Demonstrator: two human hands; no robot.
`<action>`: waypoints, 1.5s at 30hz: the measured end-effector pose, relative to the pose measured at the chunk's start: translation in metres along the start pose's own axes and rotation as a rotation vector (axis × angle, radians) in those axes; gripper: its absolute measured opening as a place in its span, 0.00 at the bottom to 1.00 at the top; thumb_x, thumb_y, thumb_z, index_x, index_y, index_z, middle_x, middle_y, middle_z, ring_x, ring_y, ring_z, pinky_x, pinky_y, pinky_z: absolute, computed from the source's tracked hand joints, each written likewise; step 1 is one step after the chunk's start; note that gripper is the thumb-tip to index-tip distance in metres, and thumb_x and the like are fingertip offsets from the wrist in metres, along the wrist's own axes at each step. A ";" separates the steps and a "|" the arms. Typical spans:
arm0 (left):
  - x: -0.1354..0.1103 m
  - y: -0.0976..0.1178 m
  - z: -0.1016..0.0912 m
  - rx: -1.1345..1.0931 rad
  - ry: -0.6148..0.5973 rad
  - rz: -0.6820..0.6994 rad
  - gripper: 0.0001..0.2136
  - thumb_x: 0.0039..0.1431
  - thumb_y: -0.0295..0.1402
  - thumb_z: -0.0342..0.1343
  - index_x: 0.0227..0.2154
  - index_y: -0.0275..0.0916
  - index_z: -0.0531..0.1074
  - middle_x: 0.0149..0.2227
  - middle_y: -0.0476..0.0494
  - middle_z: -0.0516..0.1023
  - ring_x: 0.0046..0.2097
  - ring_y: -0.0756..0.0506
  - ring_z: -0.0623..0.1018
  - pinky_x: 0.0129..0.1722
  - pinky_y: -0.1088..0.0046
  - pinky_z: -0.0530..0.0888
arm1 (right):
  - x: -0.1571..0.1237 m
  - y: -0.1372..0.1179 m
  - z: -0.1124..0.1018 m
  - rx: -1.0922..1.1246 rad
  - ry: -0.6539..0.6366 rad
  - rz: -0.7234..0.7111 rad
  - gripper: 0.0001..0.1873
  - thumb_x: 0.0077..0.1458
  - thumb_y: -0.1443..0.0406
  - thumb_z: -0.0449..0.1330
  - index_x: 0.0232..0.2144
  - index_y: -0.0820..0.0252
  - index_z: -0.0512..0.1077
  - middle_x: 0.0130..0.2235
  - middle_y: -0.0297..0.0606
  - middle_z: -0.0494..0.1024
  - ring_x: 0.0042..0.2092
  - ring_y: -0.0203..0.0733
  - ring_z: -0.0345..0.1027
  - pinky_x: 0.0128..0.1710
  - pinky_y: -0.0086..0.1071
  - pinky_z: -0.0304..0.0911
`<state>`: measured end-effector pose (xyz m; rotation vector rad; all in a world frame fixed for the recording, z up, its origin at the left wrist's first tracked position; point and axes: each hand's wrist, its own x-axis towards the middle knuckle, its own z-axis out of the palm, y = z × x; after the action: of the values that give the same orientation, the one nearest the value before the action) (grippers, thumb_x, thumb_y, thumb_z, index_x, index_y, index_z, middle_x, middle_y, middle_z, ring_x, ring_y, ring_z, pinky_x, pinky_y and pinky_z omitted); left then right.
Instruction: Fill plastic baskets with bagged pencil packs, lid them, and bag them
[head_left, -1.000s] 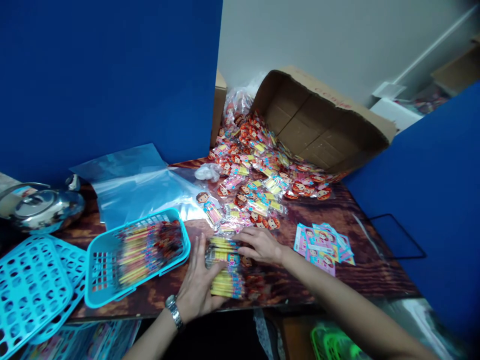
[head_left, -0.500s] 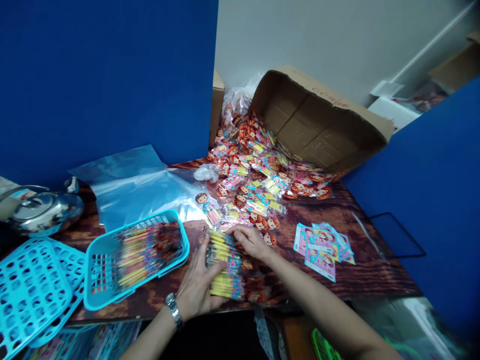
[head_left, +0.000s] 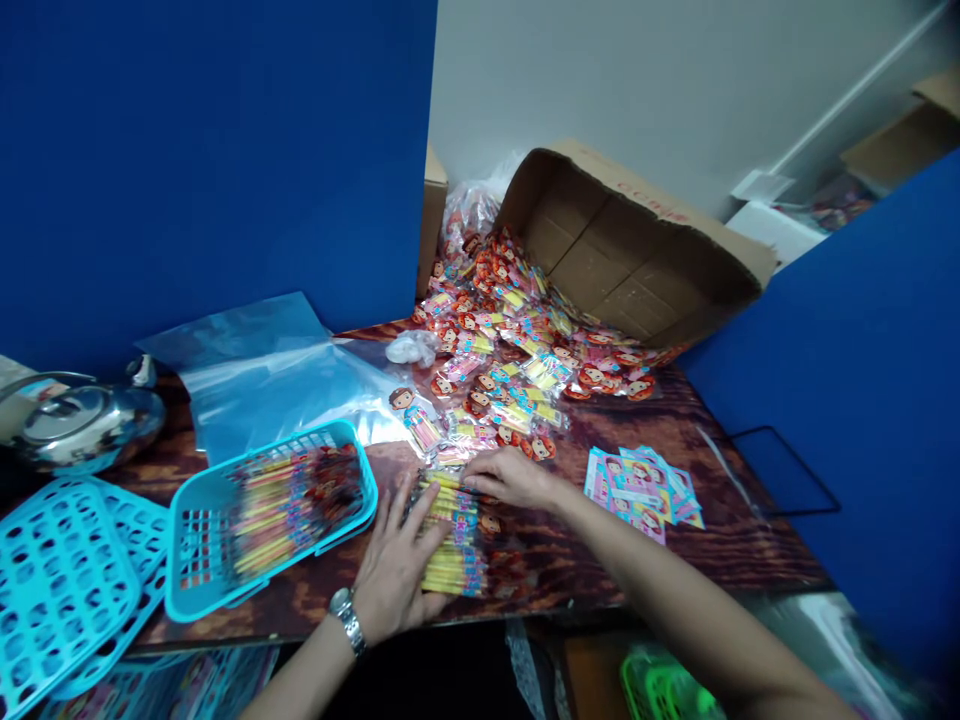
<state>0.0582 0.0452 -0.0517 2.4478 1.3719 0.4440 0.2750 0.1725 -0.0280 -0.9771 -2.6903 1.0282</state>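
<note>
In front of me on the table is a neat row of clear packets (head_left: 457, 545) holding yellow sticks, with cartoon-head cards at their right ends. My left hand (head_left: 401, 570), wearing a metal watch, rests along the row's left side with its fingers spread and touching the packets. At the row's far end, my right hand (head_left: 514, 478) has its fingers closed on a packet, mostly hidden beneath them. To the left, a light-blue basket (head_left: 180, 530) holds a similar row of packets. Loose packets (head_left: 517, 385) lie in a heap beyond my hands.
A tipped cardboard box (head_left: 622, 245) spills packets at the back. Printed cards (head_left: 641, 490) lie at right. Plastic sheets (head_left: 277, 385), a metal kettle (head_left: 86, 420) and light-blue perforated baskets or lids (head_left: 64, 580) are at left. Blue panels (head_left: 210, 160) flank the table.
My right hand has moved slightly and its fingers are now bent down at the row's far end. My left hand's fingers have spread over the packets. The view has shifted slightly.
</note>
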 end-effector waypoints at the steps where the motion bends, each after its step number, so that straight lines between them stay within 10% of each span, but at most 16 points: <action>1: 0.000 0.000 0.001 -0.003 0.003 0.000 0.27 0.44 0.42 0.59 0.50 0.43 0.66 0.66 0.38 0.46 0.65 0.27 0.38 0.58 0.40 0.48 | -0.001 0.000 0.000 -0.016 -0.003 0.001 0.16 0.61 0.60 0.51 0.35 0.62 0.76 0.35 0.40 0.79 0.35 0.37 0.71 0.36 0.26 0.60; 10: -0.001 0.000 0.006 -0.035 0.093 0.014 0.30 0.43 0.39 0.60 0.53 0.43 0.63 0.67 0.39 0.32 0.65 0.25 0.38 0.57 0.40 0.51 | 0.002 -0.021 0.005 -0.134 -0.045 0.077 0.23 0.61 0.56 0.50 0.55 0.58 0.62 0.44 0.42 0.76 0.43 0.43 0.70 0.41 0.32 0.62; 24: 0.005 -0.007 0.014 -0.148 0.132 -0.037 0.52 0.43 0.40 0.62 0.64 0.33 0.33 0.65 0.24 0.36 0.65 0.26 0.44 0.58 0.45 0.57 | 0.013 -0.045 0.001 -0.313 -0.212 0.063 0.15 0.62 0.59 0.49 0.46 0.58 0.68 0.45 0.44 0.71 0.42 0.44 0.69 0.39 0.34 0.62; 33: 0.006 -0.009 0.025 -0.234 0.161 -0.048 0.55 0.43 0.42 0.62 0.63 0.32 0.27 0.61 0.23 0.48 0.62 0.28 0.54 0.55 0.48 0.61 | -0.006 -0.075 0.019 -0.268 -0.354 0.136 0.72 0.26 0.39 0.66 0.65 0.63 0.37 0.63 0.62 0.46 0.62 0.71 0.42 0.56 0.58 0.45; 45: -0.001 -0.016 0.025 -0.418 0.073 -0.009 0.52 0.47 0.35 0.59 0.63 0.38 0.23 0.64 0.26 0.40 0.65 0.30 0.46 0.59 0.45 0.55 | -0.009 -0.076 0.055 -0.456 -0.168 0.223 0.63 0.32 0.55 0.70 0.64 0.64 0.40 0.60 0.61 0.52 0.59 0.66 0.47 0.54 0.57 0.48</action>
<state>0.0555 0.0492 -0.0804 2.1011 1.1745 0.7416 0.2252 0.0928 -0.0217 -1.3427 -3.0878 0.5464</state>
